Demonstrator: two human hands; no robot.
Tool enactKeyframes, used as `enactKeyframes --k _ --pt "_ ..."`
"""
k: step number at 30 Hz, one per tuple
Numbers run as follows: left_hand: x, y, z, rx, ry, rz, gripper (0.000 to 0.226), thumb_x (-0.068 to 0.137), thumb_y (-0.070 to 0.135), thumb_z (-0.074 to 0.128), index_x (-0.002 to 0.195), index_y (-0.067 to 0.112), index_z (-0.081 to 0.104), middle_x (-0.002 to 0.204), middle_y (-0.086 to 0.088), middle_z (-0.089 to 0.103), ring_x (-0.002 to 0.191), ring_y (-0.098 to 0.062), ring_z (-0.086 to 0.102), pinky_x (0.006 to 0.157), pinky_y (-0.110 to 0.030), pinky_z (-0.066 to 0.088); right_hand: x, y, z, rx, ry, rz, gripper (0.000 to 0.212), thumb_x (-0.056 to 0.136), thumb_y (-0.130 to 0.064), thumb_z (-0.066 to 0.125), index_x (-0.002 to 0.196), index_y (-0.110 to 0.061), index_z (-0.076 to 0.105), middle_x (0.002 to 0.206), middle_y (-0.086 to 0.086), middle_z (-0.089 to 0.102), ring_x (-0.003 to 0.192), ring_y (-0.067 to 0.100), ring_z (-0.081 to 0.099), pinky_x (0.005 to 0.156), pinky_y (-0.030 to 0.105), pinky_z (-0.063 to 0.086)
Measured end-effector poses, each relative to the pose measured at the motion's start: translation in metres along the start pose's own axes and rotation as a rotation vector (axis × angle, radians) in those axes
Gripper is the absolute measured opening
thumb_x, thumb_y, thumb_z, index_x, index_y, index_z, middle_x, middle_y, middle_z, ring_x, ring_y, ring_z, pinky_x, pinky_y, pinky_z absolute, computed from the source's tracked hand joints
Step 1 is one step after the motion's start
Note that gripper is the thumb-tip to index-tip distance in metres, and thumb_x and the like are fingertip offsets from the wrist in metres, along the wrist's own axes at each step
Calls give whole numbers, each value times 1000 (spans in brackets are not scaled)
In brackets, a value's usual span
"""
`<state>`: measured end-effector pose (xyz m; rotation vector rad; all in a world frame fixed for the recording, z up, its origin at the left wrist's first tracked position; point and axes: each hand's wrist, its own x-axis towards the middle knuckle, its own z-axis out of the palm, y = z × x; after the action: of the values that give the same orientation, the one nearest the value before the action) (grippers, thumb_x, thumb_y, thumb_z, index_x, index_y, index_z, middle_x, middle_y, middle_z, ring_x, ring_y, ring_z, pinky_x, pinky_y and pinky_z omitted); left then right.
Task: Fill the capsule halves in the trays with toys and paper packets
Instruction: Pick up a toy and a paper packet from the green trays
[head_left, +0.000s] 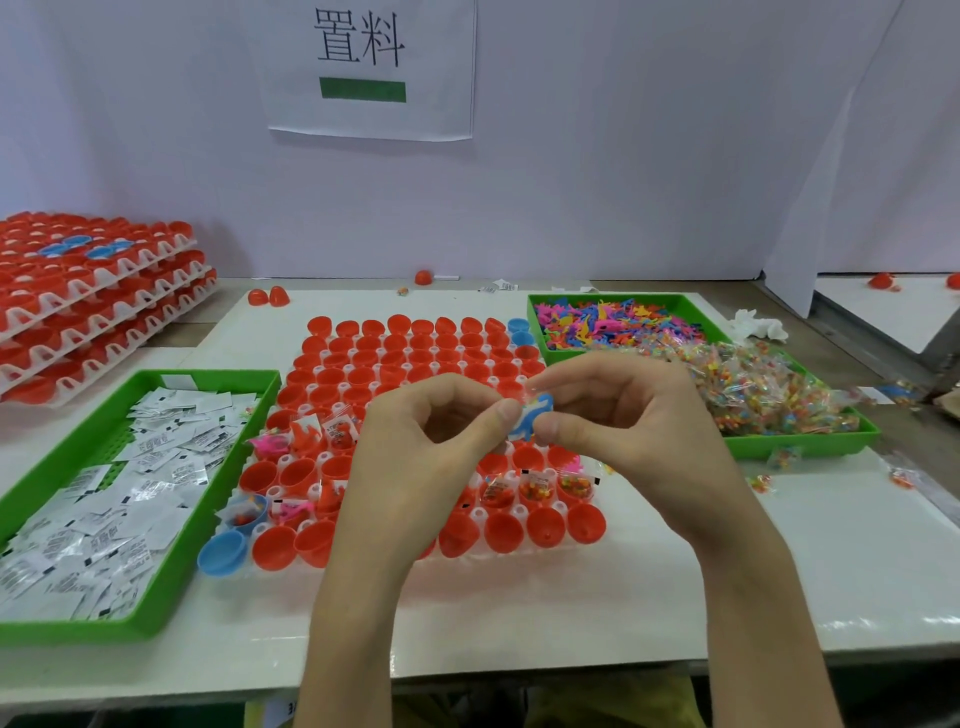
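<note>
Fingers (509, 413) of left hand (415, 447) and right hand (628, 410) curled, pinching blue toy (543, 404) together — above capsule tray (479, 514)

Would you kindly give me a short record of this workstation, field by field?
hands: left hand and right hand both pinch a blue toy above the tray
capsule halves: mostly red, a few blue; some near ones filled, far rows empty
left green tray: paper packets
right green tray: colourful toys at the back, clear packets in front
far left: stacked trays of capsules
</note>
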<state>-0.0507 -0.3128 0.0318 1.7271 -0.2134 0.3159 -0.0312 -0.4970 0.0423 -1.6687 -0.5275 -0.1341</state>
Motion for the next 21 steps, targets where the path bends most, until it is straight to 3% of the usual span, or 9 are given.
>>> enactKeyframes --k 5,9,12,15,18,21 --pt "-1 1 1 -46 133 30 6 90 32 70 90 27 73 81 7 74 72 -8 73 71 -18 58 4 3 -3 9 202 -24 25 78 -1 80 96 -19 76 84 1 77 78 18 75 72 22 58" --pt "-2 3 -10 -94 286 60 11 95 25 64 88 23 72 79 5 74 72 -9 71 66 -14 54 23 6 -22 -235 386 -48 28 79 -3 80 91 -28 75 83 -10 77 76 9 73 73 22 58" --pt "-4 4 -18 -107 325 54 12 96 22 64 88 22 72 77 4 74 73 -10 71 66 -13 54 46 13 -30 -569 286 -37 22 79 -12 80 89 -31 76 82 -14 75 76 0 70 71 10 51" --pt "-5 6 -21 -110 347 54 13 96 20 64 86 23 72 76 3 74 72 -12 71 66 -15 55 66 22 -28 -806 58 2 18 80 -12 78 93 -24 78 85 -8 75 78 1 69 77 15 54" --pt "-5 8 -23 -102 358 60 13 96 20 63 87 22 72 77 4 74 73 -13 71 66 -15 55 75 32 -29 -916 -112 46 17 83 -14 77 97 -23 77 89 -4 75 80 4 68 77 19 53" --pt "-5 7 -25 -88 372 57 13 97 21 63 87 22 72 77 5 73 74 -12 71 66 -14 55 81 44 -30 -936 -115 50 16 83 -16 77 97 -24 76 88 -5 74 78 1 66 75 19 52"
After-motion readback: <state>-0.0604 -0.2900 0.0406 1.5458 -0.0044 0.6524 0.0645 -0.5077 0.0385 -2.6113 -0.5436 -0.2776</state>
